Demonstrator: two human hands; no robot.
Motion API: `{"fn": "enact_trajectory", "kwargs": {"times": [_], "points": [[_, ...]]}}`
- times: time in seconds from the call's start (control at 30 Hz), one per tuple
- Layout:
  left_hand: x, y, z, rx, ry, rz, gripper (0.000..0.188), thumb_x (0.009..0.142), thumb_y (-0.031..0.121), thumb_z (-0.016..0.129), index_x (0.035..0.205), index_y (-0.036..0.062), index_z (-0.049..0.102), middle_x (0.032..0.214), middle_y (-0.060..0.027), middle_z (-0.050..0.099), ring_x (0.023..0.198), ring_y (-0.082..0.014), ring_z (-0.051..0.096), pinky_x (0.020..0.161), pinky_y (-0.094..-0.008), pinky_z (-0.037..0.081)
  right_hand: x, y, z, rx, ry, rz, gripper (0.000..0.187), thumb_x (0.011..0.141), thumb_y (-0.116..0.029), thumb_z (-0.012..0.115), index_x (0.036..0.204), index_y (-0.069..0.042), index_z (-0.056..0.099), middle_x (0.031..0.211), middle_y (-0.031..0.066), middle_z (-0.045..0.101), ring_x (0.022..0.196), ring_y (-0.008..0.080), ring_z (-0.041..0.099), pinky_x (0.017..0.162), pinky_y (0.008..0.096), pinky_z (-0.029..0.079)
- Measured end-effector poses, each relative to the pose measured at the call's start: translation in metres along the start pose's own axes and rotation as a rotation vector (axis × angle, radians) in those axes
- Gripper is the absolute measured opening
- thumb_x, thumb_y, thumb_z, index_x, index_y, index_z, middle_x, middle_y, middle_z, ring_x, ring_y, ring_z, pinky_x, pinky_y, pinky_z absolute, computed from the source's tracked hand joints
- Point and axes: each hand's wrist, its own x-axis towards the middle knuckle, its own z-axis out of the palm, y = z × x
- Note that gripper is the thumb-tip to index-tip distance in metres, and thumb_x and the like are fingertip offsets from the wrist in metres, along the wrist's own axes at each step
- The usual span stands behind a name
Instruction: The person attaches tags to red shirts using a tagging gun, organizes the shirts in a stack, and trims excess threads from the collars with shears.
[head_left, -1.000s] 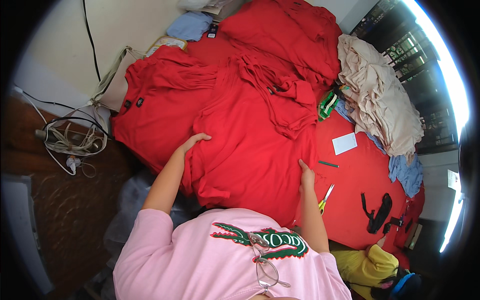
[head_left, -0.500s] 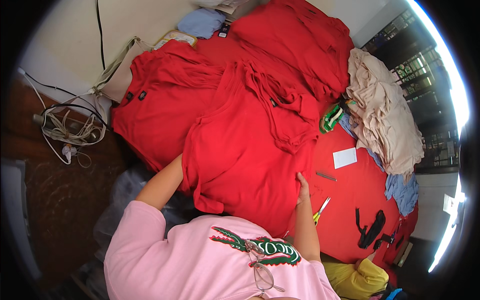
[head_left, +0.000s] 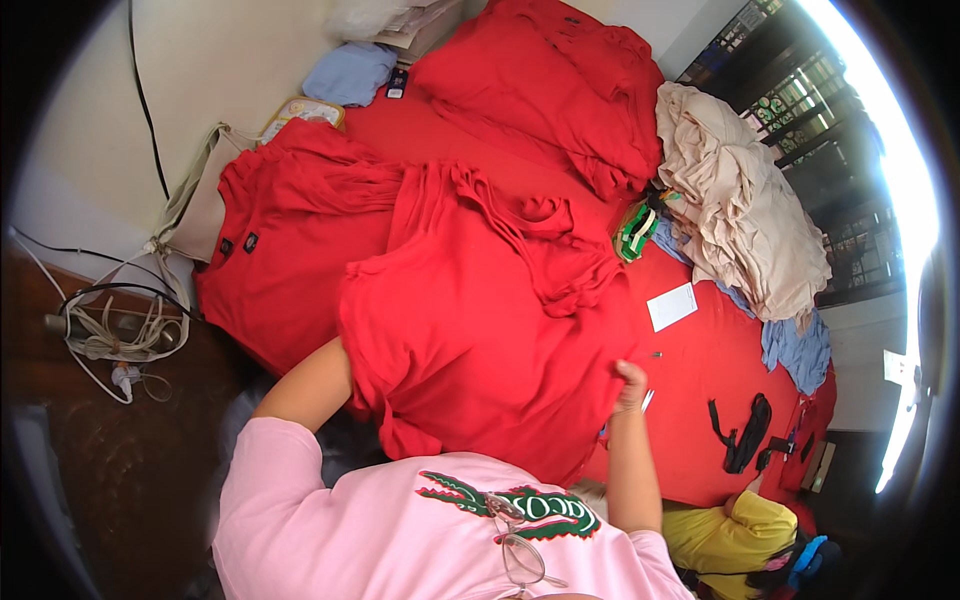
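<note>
Across the table in front of me is a red shirt (head_left: 480,330), loosely spread and rumpled. My left forearm (head_left: 312,385) goes in under its left side, and the cloth hides that hand completely. At the shirt's right edge my right hand (head_left: 630,386) pinches the fabric, thumb uppermost. Further left lies a stack of red shirts (head_left: 290,240) with dark neck labels, partly overlapped by the shirt I handle.
Behind is a larger red shirt pile (head_left: 540,90), with beige garments (head_left: 735,190) to its right. A white card (head_left: 671,307), a green roll (head_left: 635,232) and a black strap (head_left: 745,435) lie on the red-covered table (head_left: 690,400). A person in yellow (head_left: 730,540) is at lower right.
My right hand has moved slightly right and down, drawing the shirt's edge outward over the scissors and pen. The whole view has shifted a little left.
</note>
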Motion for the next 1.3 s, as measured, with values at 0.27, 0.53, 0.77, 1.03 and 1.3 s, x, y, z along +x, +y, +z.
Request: {"fn": "enact_trajectory", "kwargs": {"times": [0.27, 0.53, 0.77, 1.03, 1.3], "points": [[-0.069, 0.164, 0.016, 0.217, 0.142, 0.521, 0.072, 0.103, 0.044, 0.063, 0.159, 0.0051, 0.041, 0.16, -0.0136, 0.048, 0.145, -0.0284, 0.048, 0.122, -0.0446, 0.04, -0.117, -0.172, 0.141, -0.259, -0.233, -0.924, 0.072, 0.108, -0.05, 0.048, 0.155, 0.004, 0.041, 0.152, 0.024, 0.052, 0.136, 0.039, 0.057, 0.116, 0.0548, 0.045], [-0.177, 0.126, -0.112, 0.373, 0.577, 0.423, 0.072, 0.103, 0.045, 0.062, 0.159, 0.0055, 0.041, 0.161, -0.0131, 0.048, 0.146, -0.0284, 0.048, 0.122, -0.0448, 0.039, -0.125, -0.216, 0.201, -0.539, 0.011, -0.766, 0.037, 0.101, -0.024, 0.073, 0.121, 0.006, 0.069, 0.117, 0.0134, 0.074, 0.105, 0.0177, 0.072, 0.095, 0.0333, 0.057], [-0.267, 0.024, -0.162, 0.297, 0.725, 0.244, 0.072, 0.103, 0.046, 0.062, 0.159, 0.0059, 0.041, 0.161, -0.0128, 0.047, 0.146, -0.0284, 0.047, 0.122, -0.045, 0.039, -0.087, -0.225, 0.232, -0.59, -0.08, -0.678, 0.044, 0.1, -0.032, 0.074, 0.123, 0.006, 0.069, 0.117, 0.0158, 0.073, 0.106, 0.0209, 0.072, 0.097, 0.0346, 0.057], [-0.343, 0.142, -0.136, 0.361, 0.81, 0.706, 0.073, 0.104, 0.047, 0.061, 0.16, 0.0063, 0.04, 0.161, -0.0123, 0.047, 0.147, -0.0284, 0.046, 0.122, -0.0452, 0.038, 0.057, -0.102, 0.438, -0.77, -0.372, -0.593, 0.049, 0.103, -0.031, 0.068, 0.141, -0.001, 0.065, 0.144, 0.0068, 0.066, 0.134, 0.017, 0.059, 0.114, 0.0304, 0.042], [-0.363, 0.283, -0.049, 0.47, 0.615, 1.166, 0.073, 0.104, 0.049, 0.06, 0.16, 0.0068, 0.04, 0.162, -0.0119, 0.046, 0.148, -0.0284, 0.045, 0.123, -0.0454, 0.038, 0.136, -0.089, 0.609, -0.633, -0.508, -0.592, 0.049, 0.1, -0.041, 0.068, 0.13, -0.003, 0.068, 0.136, 0.0151, 0.066, 0.117, 0.0324, 0.062, 0.099, 0.0461, 0.052]]}}
